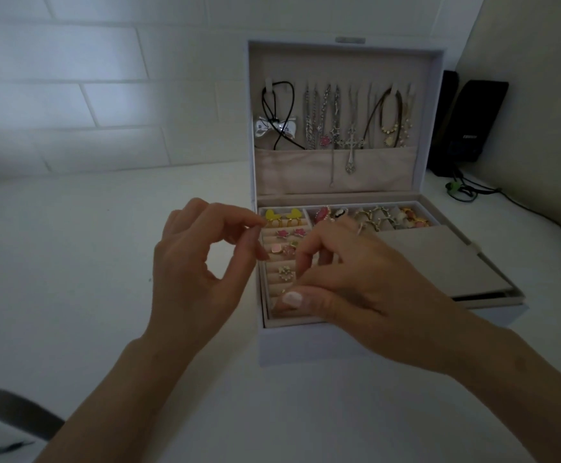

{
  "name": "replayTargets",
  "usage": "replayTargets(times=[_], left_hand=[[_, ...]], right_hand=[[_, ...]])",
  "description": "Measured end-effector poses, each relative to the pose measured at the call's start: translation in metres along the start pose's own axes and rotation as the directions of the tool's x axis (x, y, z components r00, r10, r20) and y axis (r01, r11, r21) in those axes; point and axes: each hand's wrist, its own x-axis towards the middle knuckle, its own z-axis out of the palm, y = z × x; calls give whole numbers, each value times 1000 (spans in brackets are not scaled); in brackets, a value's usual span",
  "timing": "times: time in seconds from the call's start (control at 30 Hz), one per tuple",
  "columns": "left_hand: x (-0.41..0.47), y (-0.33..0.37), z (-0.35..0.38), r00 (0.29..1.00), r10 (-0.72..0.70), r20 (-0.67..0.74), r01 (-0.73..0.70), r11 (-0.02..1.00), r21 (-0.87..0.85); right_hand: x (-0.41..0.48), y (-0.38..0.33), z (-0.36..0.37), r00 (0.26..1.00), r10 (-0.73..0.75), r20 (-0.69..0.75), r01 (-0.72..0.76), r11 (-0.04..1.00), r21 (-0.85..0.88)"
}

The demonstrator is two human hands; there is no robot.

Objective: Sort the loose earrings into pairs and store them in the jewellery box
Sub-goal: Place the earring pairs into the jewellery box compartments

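Okay, white boxy jewellery box point(306, 342) sits open on smooth white table point(89, 262), glossy enamel earrings point(281, 216) paired in its padded beige rolls point(274, 287). Left hand point(199, 262) pinches thumb to forefinger at the box's left edge. Right hand point(349, 285) curls over the rolls. Contents of either pinch: cannot tell.

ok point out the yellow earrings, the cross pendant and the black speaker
yellow earrings point(293, 214), head view, right earring's yellow face
cross pendant point(351, 140), head view, where its arms meet
black speaker point(470, 123), head view, middle of its front
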Motion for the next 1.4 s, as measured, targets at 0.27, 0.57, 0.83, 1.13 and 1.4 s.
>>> replayTargets(times=[0.27,0.57,0.83,1.13,1.4], left_hand=[[0,2,-1,998,54,38,-51,996,-70],[-3,1,-1,967,156,201,-128,981,-144],[-3,2,-2,964,157,212,-109,969,-223],[-3,0,-1,964,111,240,-68,981,-182],[-2,3,1,954,138,265,-93,980,-174]], right_hand=[[-1,10,-6,999,36,-19,-36,999,11],[-3,21,-16,997,14,-75,-12,1000,22],[-3,24,-16,998,22,-58,-20,999,41],[-4,29,-12,996,67,-56,-62,995,73],[-5,29,-13,998,46,-41,-43,997,65]])
